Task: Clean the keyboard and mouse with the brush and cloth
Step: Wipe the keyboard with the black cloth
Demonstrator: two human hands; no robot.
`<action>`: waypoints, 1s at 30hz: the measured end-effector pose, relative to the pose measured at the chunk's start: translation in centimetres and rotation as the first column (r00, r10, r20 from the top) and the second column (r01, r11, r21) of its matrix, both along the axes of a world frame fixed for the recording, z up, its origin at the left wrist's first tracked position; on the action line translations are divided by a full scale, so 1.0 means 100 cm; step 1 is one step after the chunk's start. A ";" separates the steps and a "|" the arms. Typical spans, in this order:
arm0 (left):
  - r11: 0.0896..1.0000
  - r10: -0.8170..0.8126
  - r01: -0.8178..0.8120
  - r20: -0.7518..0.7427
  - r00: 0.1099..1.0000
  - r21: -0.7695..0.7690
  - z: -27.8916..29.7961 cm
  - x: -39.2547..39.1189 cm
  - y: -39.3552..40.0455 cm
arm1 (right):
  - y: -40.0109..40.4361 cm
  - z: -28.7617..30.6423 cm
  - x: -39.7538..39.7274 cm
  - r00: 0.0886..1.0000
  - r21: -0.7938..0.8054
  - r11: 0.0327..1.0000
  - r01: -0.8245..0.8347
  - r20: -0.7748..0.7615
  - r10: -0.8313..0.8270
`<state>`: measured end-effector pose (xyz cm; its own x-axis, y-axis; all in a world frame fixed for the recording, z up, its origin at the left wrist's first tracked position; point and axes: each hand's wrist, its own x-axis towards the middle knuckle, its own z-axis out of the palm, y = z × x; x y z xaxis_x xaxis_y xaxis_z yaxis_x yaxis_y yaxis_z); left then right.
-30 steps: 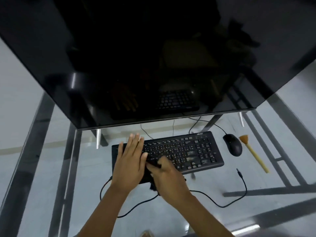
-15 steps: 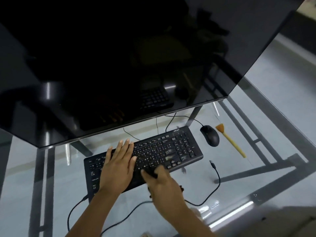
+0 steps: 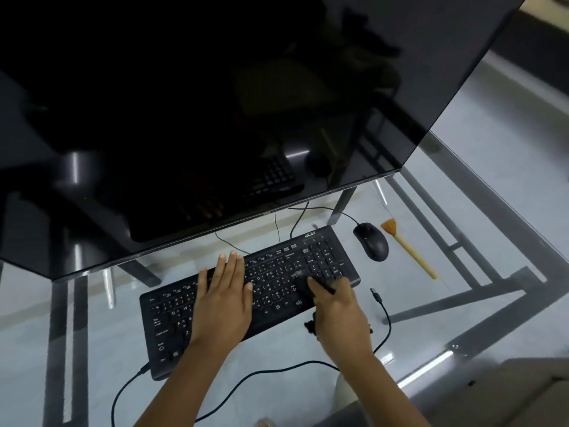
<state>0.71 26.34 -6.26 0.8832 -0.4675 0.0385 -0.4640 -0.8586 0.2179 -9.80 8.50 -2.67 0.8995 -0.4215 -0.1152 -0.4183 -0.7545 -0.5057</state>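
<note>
The left hand (image 3: 222,298) lies flat, fingers straight, on the black corded keyboard (image 3: 271,282) angled across the glass desk (image 3: 480,211). The right hand (image 3: 337,309) pinches a dark cloth (image 3: 311,325) against its right-hand keys. The black mouse (image 3: 371,241) and wooden-handled brush (image 3: 408,249) lie beyond, beside bare glass.

The right hand (image 3: 337,312) hides most of the dark cloth (image 3: 311,326); the keyboard (image 3: 271,282) legends blur unreadable.
</note>
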 end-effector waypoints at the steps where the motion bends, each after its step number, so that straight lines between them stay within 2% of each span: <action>1: 1.000 0.004 -0.004 -0.007 1.000 -0.008 -0.001 -0.001 -0.006 | 0.007 0.002 -0.002 0.997 0.015 0.997 -0.073 -0.034 0.073; 2: 1.000 0.013 -0.013 -0.013 1.000 -0.013 -0.001 -0.002 -0.012 | 0.015 0.001 -0.004 0.990 0.045 0.990 -0.135 -0.034 0.137; 3: 1.000 0.023 -0.024 -0.018 1.000 -0.015 -0.001 -0.003 -0.016 | 0.016 -0.004 -0.007 0.984 0.003 0.984 -0.180 -0.012 0.180; 4: 0.999 0.030 -0.030 -0.020 0.999 -0.017 -0.002 -0.004 -0.019 | 0.010 -0.005 -0.007 0.989 0.022 0.989 -0.148 0.006 0.148; 6: 0.999 0.028 -0.028 -0.018 0.999 -0.017 -0.004 -0.006 -0.021 | -0.007 -0.006 -0.004 0.999 0.012 0.999 0.046 0.010 -0.046; 7: 0.999 0.026 -0.026 -0.011 1.000 -0.019 -0.005 -0.006 -0.020 | -0.011 -0.010 -0.004 0.996 0.000 0.997 0.083 0.033 -0.083; 8: 0.999 0.028 -0.028 -0.004 1.000 -0.021 -0.005 -0.006 -0.020 | -0.008 -0.011 -0.005 0.998 0.020 0.999 0.049 0.023 -0.050; 11: 0.999 0.038 -0.038 -0.004 0.999 -0.016 -0.005 -0.006 -0.018 | 0.008 -0.008 -0.015 0.981 0.074 0.979 -0.192 0.003 0.192; 12: 0.999 0.032 -0.032 -0.006 0.999 -0.015 -0.005 -0.006 -0.019 | 0.002 -0.005 -0.016 0.983 0.087 0.979 -0.184 -0.008 0.186; 13: 1.000 0.025 -0.025 -0.006 1.000 -0.016 -0.005 -0.006 -0.019 | -0.010 -0.005 -0.013 0.994 0.083 0.990 -0.110 0.001 0.111; 15: 1.000 0.021 -0.021 -0.004 1.000 -0.019 -0.006 -0.006 -0.020 | -0.039 -0.008 -0.009 0.975 0.124 0.968 0.218 0.013 -0.221; 16: 1.000 0.023 -0.023 -0.001 1.000 -0.020 -0.006 -0.006 -0.020 | -0.042 -0.008 -0.007 0.960 0.069 0.960 0.273 0.040 -0.276; 17: 0.999 0.025 -0.025 0.001 1.000 -0.021 -0.006 -0.006 -0.021 | -0.040 -0.009 -0.007 0.977 -0.027 0.978 0.208 0.040 -0.207; 20: 1.000 0.028 -0.028 -0.003 1.000 -0.013 -0.004 -0.005 -0.019 | -0.014 -0.009 -0.010 0.996 0.006 0.996 -0.089 0.025 0.089; 21: 1.000 0.021 -0.021 -0.006 1.000 -0.010 -0.004 -0.005 -0.019 | -0.020 -0.007 -0.009 0.996 0.041 0.996 -0.085 0.017 0.085; 23: 1.000 0.017 -0.017 -0.011 1.000 -0.013 -0.003 -0.005 -0.018 | -0.044 -0.007 -0.005 0.984 0.124 0.980 0.157 0.062 -0.165; 25: 1.000 0.025 -0.025 -0.007 1.000 -0.009 -0.004 -0.005 -0.019 | -0.057 -0.009 -0.003 0.956 0.030 0.957 0.290 0.032 -0.291; 26: 1.000 0.031 -0.031 -0.006 1.000 -0.004 -0.004 -0.005 -0.018 | -0.049 -0.004 -0.001 0.974 -0.014 0.974 0.227 0.016 -0.227; 28: 0.999 0.034 -0.034 -0.010 0.999 -0.003 -0.003 -0.005 -0.018 | -0.031 -0.008 -0.002 0.999 -0.055 0.998 -0.036 0.022 0.037; 29: 1.000 0.028 -0.029 -0.011 1.000 -0.007 -0.003 -0.005 -0.019 | -0.033 -0.010 -0.005 0.996 -0.064 0.995 -0.082 0.038 0.085; 30: 1.000 0.022 -0.023 -0.011 1.000 -0.011 -0.003 -0.005 -0.019 | -0.043 -0.009 -0.003 0.998 -0.095 0.995 -0.030 0.043 0.034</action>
